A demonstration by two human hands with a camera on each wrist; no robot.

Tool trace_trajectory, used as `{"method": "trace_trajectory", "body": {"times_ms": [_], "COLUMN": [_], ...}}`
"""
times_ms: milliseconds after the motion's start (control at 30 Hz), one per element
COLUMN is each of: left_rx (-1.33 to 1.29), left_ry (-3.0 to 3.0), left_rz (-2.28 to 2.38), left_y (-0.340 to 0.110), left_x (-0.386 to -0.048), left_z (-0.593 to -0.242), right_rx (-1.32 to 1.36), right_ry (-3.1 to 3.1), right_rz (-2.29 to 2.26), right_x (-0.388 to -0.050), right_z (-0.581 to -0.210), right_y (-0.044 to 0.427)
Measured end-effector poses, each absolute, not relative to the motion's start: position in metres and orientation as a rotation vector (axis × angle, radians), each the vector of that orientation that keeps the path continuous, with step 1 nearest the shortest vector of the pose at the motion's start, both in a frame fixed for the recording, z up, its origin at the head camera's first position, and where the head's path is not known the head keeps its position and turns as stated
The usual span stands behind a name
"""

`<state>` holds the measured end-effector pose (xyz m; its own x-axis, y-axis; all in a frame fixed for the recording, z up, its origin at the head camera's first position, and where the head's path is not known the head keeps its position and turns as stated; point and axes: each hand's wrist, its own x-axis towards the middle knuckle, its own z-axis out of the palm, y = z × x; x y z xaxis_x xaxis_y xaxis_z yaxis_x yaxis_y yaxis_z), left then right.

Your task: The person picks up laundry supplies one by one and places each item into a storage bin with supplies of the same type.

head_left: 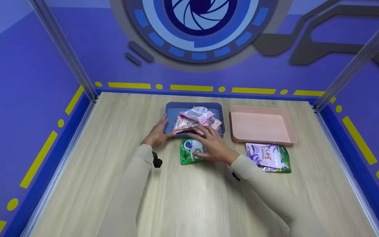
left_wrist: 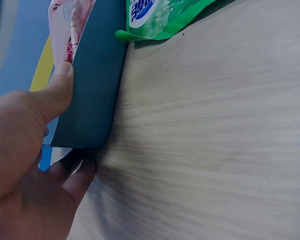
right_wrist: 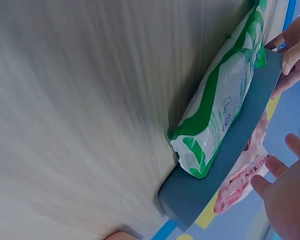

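Observation:
A blue-grey tray (head_left: 173, 108) holds several pink packets (head_left: 197, 115). My left hand (head_left: 157, 133) grips the tray's left front corner, thumb on the rim and fingers around the outside; the left wrist view shows this hand (left_wrist: 35, 135) at the tray wall (left_wrist: 92, 100). My right hand (head_left: 214, 146) is spread over the tray's front edge with its fingertips at the packets; whether they touch is unclear. A green and white pouch (head_left: 189, 151) lies against the tray's front wall, partly under my right hand. In the right wrist view the fingers of this hand (right_wrist: 290, 185) are apart, beside a pink packet (right_wrist: 242, 175).
To the right stands a pink tray (head_left: 263, 126) with nothing in it. In front of that tray lie a purple packet (head_left: 265, 154) and, partly beneath it, a green pouch (head_left: 285, 159). Blue panels (head_left: 189, 75) with metal posts enclose the wooden table (head_left: 189, 204).

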<state>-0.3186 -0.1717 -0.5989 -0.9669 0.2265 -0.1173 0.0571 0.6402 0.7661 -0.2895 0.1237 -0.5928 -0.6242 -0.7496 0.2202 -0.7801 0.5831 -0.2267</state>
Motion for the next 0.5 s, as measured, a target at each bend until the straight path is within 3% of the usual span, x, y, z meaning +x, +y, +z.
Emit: {"method": "trace_trajectory", "body": {"times_ms": [500], "left_rx": [0.209], "left_ry": [2.651], "left_rz": [1.212], "left_y": [-0.1707], "left_x": [-0.3165], "left_z": [-0.5972], "right_rx": [1.334], "right_ry": [-2.705], "right_rz": [0.404], "right_x": [-0.2835], "right_z": [-0.5990], "right_y": [0.1228]}}
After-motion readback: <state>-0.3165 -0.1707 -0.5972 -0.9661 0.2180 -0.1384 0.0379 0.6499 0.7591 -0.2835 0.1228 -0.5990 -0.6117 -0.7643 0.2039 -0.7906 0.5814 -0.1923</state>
